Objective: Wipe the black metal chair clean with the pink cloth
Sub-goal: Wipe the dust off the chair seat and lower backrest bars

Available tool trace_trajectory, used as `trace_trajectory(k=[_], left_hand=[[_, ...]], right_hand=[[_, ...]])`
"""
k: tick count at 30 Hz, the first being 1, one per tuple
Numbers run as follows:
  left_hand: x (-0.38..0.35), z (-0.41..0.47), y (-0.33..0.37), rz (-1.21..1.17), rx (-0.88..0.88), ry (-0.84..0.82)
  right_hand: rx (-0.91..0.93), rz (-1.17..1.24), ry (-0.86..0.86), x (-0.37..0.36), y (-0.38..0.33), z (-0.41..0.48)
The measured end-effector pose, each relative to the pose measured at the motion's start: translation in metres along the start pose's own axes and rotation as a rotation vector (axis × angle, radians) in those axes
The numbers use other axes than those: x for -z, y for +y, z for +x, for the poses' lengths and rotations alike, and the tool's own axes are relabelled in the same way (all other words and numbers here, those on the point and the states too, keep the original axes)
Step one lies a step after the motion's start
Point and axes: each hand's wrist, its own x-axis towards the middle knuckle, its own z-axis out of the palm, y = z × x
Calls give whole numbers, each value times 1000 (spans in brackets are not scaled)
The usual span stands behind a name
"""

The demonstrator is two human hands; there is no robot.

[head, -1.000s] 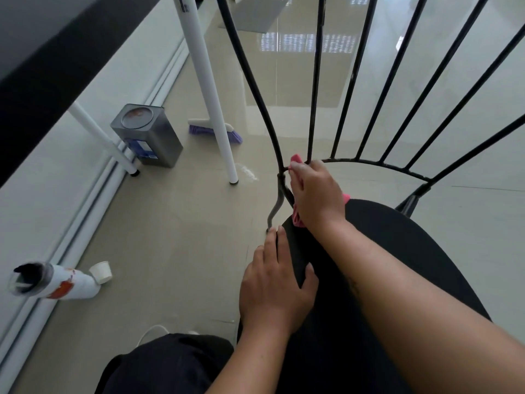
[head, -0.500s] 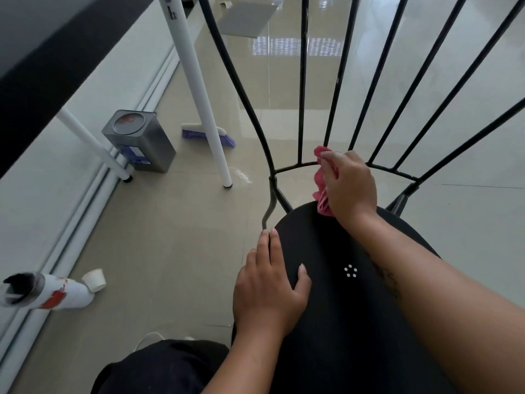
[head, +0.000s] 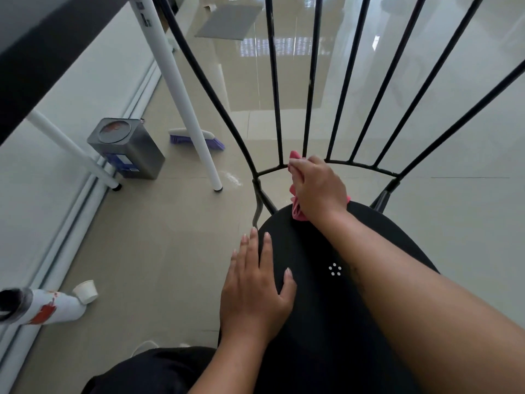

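Glossy beige floor tiles (head: 170, 251) carry a black metal chair with round seat and fanned back bars (head: 326, 308). Right hand (head: 318, 189) grips a crumpled pink cloth (head: 297, 211) at the curved lower back rail. Left hand (head: 255, 288) lies flat, fingers straight, on the seat's left edge. A square grey tin (head: 127, 149) stands near the wall.

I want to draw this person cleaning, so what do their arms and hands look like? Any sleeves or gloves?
The left forearm and right forearm are bare: no sleeves, gloves, watch or bracelet show. The left hand has slightly long nails and no rings. No ring shows on the right hand either. Its forearm carries a faint dark mark, too blurred to read.
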Motion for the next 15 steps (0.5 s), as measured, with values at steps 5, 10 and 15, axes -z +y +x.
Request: trace_trajectory(k=[5, 10, 15], left_hand=[[-2, 3, -1, 28, -62, 38], [-5, 1, -3, 7, -150, 31], [-3, -3, -2, -64, -235, 25]], right_hand=[[48, 36, 98, 14, 27, -11], [35, 8, 156, 8, 23, -3], [2, -5, 125, 20, 39, -2]])
